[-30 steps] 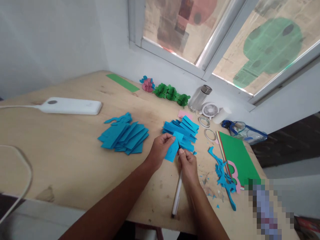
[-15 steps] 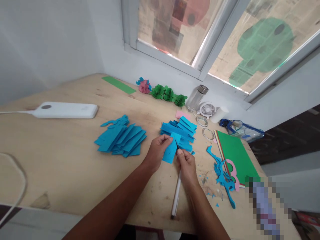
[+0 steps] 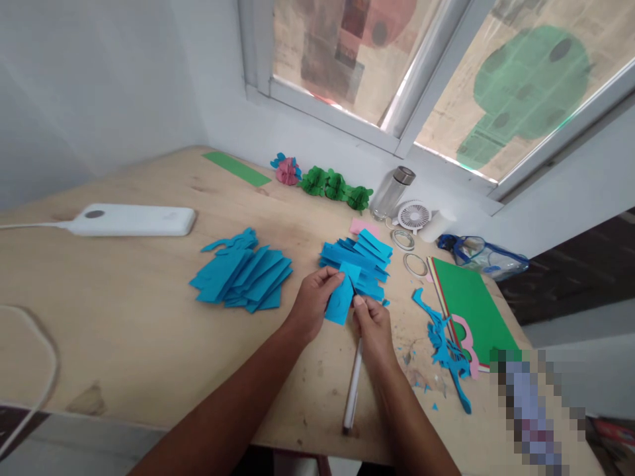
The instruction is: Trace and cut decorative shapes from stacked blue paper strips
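Note:
A blue folded-looking paper piece (image 3: 339, 307) is pinched by the fingers of my left hand (image 3: 313, 301) at its upper left edge. A faint curved line shows on the paper. My right hand (image 3: 373, 324) is closed around small scissors (image 3: 353, 287), whose dark blades meet the paper's right edge; the handles are hidden in the fingers. Below that hand a white pen (image 3: 352, 390) lies on the table. Just behind the paper is a pile of blue paper pieces (image 3: 370, 250), and another blue pile (image 3: 243, 274) lies to the left.
Blue offcuts (image 3: 441, 340) and a pink cutout (image 3: 465, 340) lie right, by green sheets (image 3: 473, 297). Tape rolls (image 3: 415, 264), a small fan (image 3: 414, 215), a glass bottle (image 3: 394, 193) and green paper shapes (image 3: 335, 185) stand at the back. A white power bank (image 3: 136, 219) lies left.
The view has shifted slightly. Both hands keep their grip, and the blades stay at the paper's right edge with hardly any visible movement.

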Tool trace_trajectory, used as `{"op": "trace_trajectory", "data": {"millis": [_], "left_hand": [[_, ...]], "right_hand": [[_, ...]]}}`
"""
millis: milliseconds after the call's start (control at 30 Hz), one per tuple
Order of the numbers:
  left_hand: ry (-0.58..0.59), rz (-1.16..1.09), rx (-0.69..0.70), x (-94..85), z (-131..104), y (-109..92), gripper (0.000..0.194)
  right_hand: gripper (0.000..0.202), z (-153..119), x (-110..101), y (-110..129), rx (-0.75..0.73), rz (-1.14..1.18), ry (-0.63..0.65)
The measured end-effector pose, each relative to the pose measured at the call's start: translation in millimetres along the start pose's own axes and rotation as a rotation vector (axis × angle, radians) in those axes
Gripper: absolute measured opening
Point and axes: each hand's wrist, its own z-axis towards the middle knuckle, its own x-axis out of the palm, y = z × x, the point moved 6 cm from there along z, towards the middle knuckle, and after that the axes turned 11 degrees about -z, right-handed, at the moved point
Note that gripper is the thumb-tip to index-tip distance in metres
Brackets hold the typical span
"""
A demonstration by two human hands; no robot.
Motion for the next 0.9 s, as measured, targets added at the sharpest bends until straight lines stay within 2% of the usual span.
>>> {"op": "trace_trajectory", "data": {"millis": [600, 900], "left_hand": [[0.051, 0.025, 0.0, 0.1, 0.7, -0.5, 0.025], [0.026, 0.005, -0.001, 3.4, -3.0, -2.2, 0.029]], "right_hand": [[0.042, 0.1, -0.8, 0.5, -0.003, 0.01, 0.007], [0.043, -0.3, -2.6, 1.5, -0.007, 0.014, 0.01]]}}
